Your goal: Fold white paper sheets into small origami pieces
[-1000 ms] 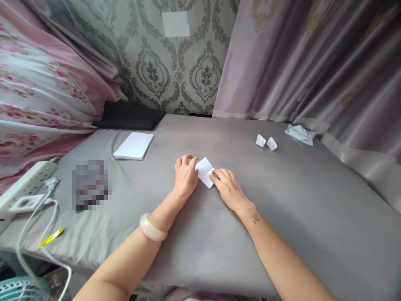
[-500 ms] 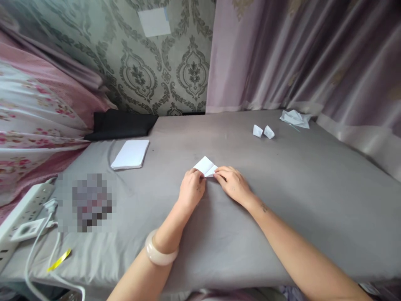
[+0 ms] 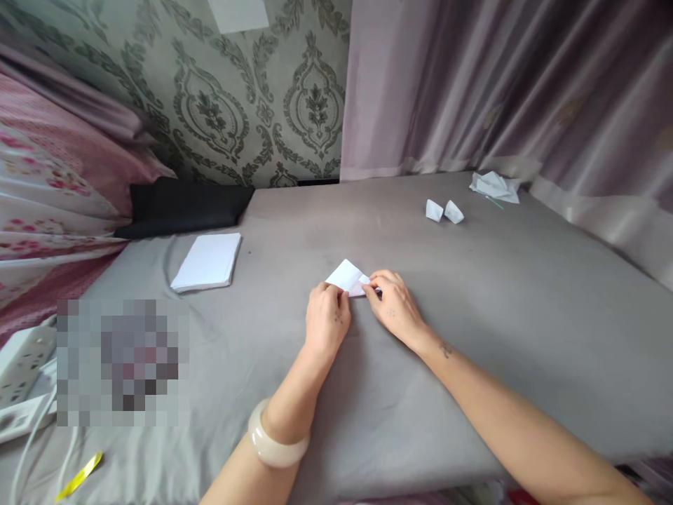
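A small folded sheet of white paper (image 3: 345, 274) lies on the grey cloth in front of me, one corner pointing away. My left hand (image 3: 328, 317) is closed on its near left edge, thumb and fingers pinching there and covering that side. At the right corner my right hand (image 3: 393, 303) pinches a folded flap between thumb and forefinger. The fold under the fingertips is partly hidden. Farther off to the right stand two small folded paper shapes (image 3: 434, 210), side by side.
A stack of white paper (image 3: 207, 261) lies to the left, before a folded black cloth (image 3: 184, 207). Crumpled white paper (image 3: 494, 186) rests at the far right by the curtain. Near left are a power strip (image 3: 24, 365), cables, a yellow strip (image 3: 80, 477) and a blurred-out item (image 3: 139, 358).
The paper has been turned and its near part folded, leaving a straight near edge. My left hand moved from its left corner to that edge. The camera view has shifted too.
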Demonstrator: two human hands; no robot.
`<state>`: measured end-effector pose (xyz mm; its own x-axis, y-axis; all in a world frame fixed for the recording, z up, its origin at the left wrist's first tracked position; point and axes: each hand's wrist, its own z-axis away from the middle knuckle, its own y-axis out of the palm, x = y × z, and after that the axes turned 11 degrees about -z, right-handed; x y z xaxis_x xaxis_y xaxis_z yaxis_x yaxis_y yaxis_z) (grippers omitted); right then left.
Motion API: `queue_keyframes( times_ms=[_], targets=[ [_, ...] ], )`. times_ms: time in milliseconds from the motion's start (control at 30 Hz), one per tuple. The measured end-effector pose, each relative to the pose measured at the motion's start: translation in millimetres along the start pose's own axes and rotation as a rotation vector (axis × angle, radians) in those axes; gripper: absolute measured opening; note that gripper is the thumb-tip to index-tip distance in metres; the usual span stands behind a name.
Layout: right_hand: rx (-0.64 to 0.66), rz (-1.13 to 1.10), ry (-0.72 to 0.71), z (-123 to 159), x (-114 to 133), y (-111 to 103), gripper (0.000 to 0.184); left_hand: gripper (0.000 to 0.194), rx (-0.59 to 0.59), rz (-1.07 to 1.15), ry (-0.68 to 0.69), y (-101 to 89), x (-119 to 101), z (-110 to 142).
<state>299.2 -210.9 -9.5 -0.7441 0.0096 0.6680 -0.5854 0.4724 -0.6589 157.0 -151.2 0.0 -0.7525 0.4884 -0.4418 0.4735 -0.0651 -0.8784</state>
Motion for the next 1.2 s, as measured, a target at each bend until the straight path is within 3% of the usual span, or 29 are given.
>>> queue_keyframes(
  times_ms=[400,1200],
  targets=[
    [-0.009,0.029,-0.003,-1.5,-7.3,4.4,0.015,0.013,0.062,0.068,-0.124,-0.3,-2.4,-4.7],
    [0.009,0.124,-0.006,-2.5,-9.5,9.3,0.013,0.014,0.094,0.095,-0.162,-2.7,-1.3,-6.3]
  ],
)
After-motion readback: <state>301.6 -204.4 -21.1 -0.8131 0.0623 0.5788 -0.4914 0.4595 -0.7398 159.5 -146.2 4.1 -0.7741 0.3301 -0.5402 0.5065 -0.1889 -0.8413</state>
